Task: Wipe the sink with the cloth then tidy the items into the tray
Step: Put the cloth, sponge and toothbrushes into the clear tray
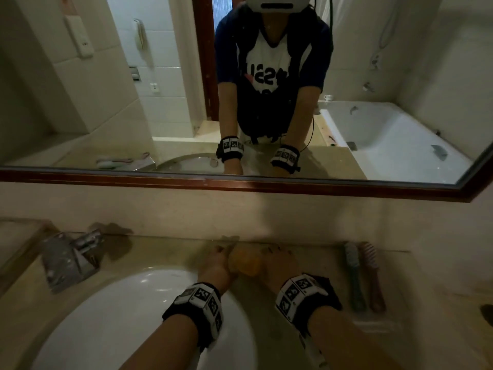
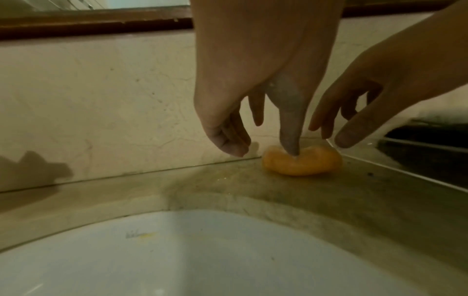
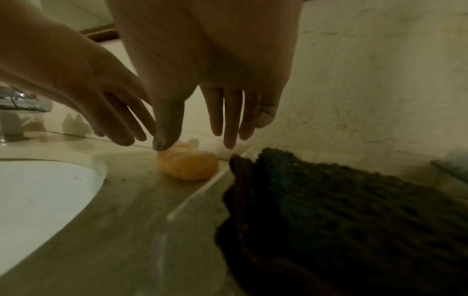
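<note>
Both hands over orange soap [image 2: 301, 163] at counter's far edge (right of sink [image 1: 128, 311]): left hand [image 2: 253, 80] thumb touching it, fingers spread; right hand [image 3: 215, 70] fingers straight, slightly spread.

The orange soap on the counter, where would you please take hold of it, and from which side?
Pinch the soap across its narrow middle from above. It lies flat near the wall, its long rounded sides free; the left hand already hangs over it.

We've got both arms stretched forward, left hand [image 2: 253, 84] pointing down with fingers loose and thumb [image 2: 288, 128] straight, right hand [image 3: 215, 80] alongside it, fingers [image 3: 230, 120] straight and slightly spread.
</note>
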The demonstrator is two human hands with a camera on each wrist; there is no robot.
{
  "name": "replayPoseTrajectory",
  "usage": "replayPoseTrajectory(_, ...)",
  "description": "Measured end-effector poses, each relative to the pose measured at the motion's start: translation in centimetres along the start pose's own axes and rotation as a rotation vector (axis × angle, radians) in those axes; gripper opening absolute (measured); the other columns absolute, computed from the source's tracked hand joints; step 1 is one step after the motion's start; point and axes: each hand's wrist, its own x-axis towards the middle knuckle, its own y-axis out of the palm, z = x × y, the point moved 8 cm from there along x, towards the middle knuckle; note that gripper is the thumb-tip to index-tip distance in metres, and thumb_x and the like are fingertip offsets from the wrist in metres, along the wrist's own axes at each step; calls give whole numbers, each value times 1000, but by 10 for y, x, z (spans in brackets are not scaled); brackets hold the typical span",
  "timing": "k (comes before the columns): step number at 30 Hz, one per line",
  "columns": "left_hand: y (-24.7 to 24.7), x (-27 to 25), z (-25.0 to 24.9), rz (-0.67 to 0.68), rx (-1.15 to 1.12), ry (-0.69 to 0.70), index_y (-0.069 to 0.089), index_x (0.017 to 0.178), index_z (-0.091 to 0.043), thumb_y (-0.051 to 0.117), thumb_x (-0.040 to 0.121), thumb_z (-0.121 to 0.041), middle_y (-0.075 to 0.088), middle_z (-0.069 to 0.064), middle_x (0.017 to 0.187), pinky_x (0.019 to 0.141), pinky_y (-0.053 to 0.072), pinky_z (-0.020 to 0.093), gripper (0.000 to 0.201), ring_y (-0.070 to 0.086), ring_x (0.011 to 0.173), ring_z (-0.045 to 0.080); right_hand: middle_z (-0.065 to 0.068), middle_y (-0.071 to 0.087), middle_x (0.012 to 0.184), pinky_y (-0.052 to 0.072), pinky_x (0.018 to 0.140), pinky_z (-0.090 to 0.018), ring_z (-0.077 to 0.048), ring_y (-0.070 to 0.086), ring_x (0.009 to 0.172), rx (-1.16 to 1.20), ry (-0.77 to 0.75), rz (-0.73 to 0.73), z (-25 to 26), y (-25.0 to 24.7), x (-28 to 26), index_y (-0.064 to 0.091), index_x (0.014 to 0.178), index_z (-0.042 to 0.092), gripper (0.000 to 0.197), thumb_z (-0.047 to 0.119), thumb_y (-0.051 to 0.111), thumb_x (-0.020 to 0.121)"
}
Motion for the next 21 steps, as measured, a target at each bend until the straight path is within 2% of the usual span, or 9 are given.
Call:
replayPoseTrajectory(2,7,10,-1,84,110,24,20,149,-31,61,87,-23,37,10,147,104,41,36,75,42,132,29,-11,32,152,19,116,-42,-29,23,142,-7,19,54,5,0,7,32,143,10,51,29,43,97)
replayPoseTrajectory(4,12,18,-4,104,139,53,15,150,-32,63,87,-24,37,11,146,104,41,37,80,40,133,30,-13,35,150,16,117,-41,-29,25,142,-42,32,112,10,2,9,37,141,7,45,27,37,100)
replayPoseTrajectory(7,22,24,0,107,47,44,17,150,-29,65,86,-24,39,12,143,105,42,38,80,45,129,31,-16,40,146,19,115,-39,-28,33,138,-2,53,150,12,2,11,43,136,4,40,21,39,99)
replayPoseTrajectory(11,26,27,2,94,-59,36,21,150,-26,66,84,-24,42,14,140,106,41,36,80,48,126,31,-15,44,143,14,117,-40,-27,32,138,-23,55,174,15,-2,10,45,133,5,40,26,35,100)
replayPoseTrajectory(14,25,28,3,78,-160,10,25,148,-24,71,80,-23,49,15,137,105,45,37,82,50,125,30,-13,53,135,20,114,-40,-27,38,133,13,36,135,15,-7,9,57,121,9,39,34,36,99)
replayPoseTrajectory(16,23,29,1,63,-231,-15,29,146,-23,74,77,-18,53,15,134,103,47,37,82,53,122,29,-12,56,131,22,113,-39,-26,41,131,34,21,110,11,-10,7,61,102,15,32,35,37,99)
replayPoseTrajectory(17,21,28,-3,58,-266,-18,33,145,-21,74,77,-15,54,15,134,103,47,37,79,54,121,29,-12,56,131,23,113,-39,-26,39,131,42,22,104,8,-12,6,61,98,16,30,36,38,98)
replayPoseTrajectory(20,16,28,-19,36,-386,-15,45,138,-12,71,80,-5,56,15,134,99,46,30,63,54,123,28,-13,53,134,26,111,-40,-29,32,133,10,33,72,-10,-17,8,58,119,12,42,40,42,94)
replayPoseTrajectory(21,13,26,-26,20,-412,1,46,137,-10,72,79,-4,56,15,134,98,46,29,63,54,123,28,-12,53,132,27,109,-40,-30,32,132,-14,42,48,-17,-20,12,58,120,12,42,40,44,92)
